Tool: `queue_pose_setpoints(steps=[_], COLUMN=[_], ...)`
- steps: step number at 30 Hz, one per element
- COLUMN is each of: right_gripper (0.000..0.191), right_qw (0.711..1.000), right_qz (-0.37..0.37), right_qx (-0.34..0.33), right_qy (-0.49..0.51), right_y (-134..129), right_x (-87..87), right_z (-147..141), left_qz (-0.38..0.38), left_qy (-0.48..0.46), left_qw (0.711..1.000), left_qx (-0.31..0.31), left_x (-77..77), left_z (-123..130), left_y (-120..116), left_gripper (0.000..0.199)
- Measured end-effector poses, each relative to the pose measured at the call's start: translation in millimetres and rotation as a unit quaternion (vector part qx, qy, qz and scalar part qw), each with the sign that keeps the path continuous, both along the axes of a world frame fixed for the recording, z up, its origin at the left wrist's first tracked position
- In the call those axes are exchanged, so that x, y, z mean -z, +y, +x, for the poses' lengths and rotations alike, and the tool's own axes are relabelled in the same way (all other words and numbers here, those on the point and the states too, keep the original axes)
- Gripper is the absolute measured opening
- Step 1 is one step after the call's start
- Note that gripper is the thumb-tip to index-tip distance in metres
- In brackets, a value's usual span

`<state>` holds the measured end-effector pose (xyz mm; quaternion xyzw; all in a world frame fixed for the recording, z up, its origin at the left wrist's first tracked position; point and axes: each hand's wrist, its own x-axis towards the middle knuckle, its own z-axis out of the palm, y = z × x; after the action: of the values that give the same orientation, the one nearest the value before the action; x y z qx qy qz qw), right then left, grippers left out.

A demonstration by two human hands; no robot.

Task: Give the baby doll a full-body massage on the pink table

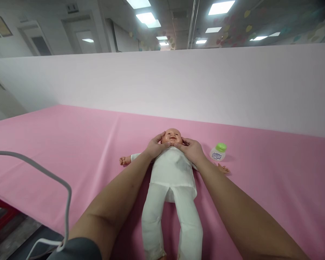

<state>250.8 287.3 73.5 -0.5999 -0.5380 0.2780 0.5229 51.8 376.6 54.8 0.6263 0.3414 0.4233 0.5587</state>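
Note:
A baby doll (174, 169) in a white top and white trousers lies on its back on a pink sheet (92, 141), its arms spread to both sides. My left hand (157, 145) cups the left side of the doll's head (172, 135), with the thumb at the chin. On the other side my right hand (190, 147) holds the head the same way, thumb also near the chin. Both hands are curved round the head and jaw. Some fingertips are hidden behind the head.
A small clear bottle with a green cap (218, 152) stands right of the doll, near its hand. A grey cable (43, 172) loops over the left side. Behind the sheet rises a white wall (178, 83) with glass above. Something red (1, 216) shows at the lower left.

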Motion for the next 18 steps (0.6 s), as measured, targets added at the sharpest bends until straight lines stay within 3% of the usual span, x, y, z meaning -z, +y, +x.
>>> queue_pose_setpoints(steps=[7,13,18], right_gripper=[0.052,0.061,0.061], right_qw=[0.989,0.979,0.982], right_qz=[0.004,-0.003,0.000], right_qx=[-0.087,-0.100,-0.093], right_qy=[0.122,0.180,0.166], right_y=[3.2,15.6,14.0], right_x=[4.4,17.7,16.1], right_z=[9.3,17.7,15.1], left_qz=[-0.072,-0.132,-0.109], left_qy=[-0.091,-0.130,-0.109], left_qw=[0.992,0.978,0.984], left_qx=[0.047,0.093,0.091], left_x=[6.2,0.6,-1.4], left_z=[1.3,-2.2,-1.8], left_y=[3.8,2.1,-0.2], left_gripper=[0.092,0.090,0.082])
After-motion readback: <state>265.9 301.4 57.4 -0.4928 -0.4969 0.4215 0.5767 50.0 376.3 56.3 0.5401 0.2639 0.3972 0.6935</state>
